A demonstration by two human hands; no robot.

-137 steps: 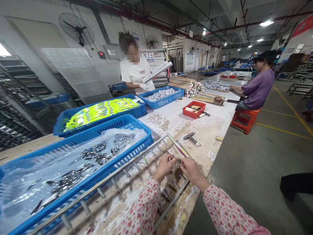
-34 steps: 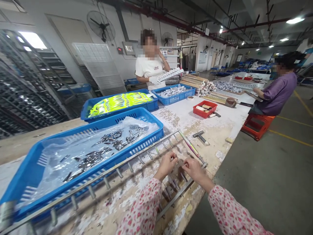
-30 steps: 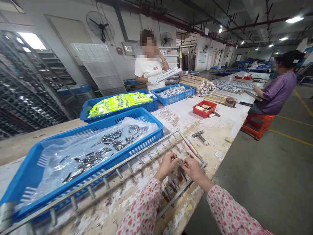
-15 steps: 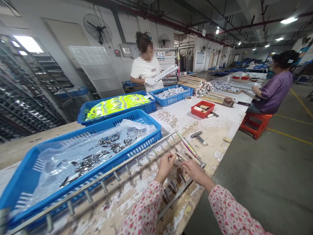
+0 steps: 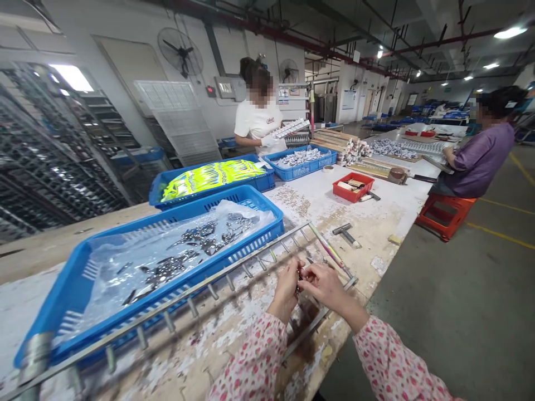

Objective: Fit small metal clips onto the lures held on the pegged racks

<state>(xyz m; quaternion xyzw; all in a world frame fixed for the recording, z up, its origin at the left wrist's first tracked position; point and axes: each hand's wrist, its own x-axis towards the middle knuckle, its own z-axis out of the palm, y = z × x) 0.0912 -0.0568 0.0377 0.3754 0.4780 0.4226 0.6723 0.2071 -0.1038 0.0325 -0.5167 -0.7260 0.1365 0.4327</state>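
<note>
My left hand (image 5: 287,285) is closed on a small shiny metal piece (image 5: 299,282), mostly hidden by the fingers. Pressed up against it, my right hand (image 5: 325,285) pinches at the same piece with thumb and forefinger. Both hands are over a long metal rack (image 5: 238,266) with rows of short pegs, lying on the worn table. Left of the rack stands a blue basket (image 5: 62,278) lined with clear plastic, holding loose shiny metal pieces (image 5: 167,267). A few small pieces lie just beyond my right hand, too small to name.
A hammer-like T-shaped tool (image 5: 348,235) and a red tray (image 5: 353,187) lie farther along the table (image 5: 376,223). More blue baskets, one with yellow bags (image 5: 213,177), stand behind. One co-worker (image 5: 259,117) stands across; another (image 5: 485,139) sits at right.
My hands, apart half a second ago, have come together at the small metal piece. The view has shifted slightly left, so the scene sits farther right.
</note>
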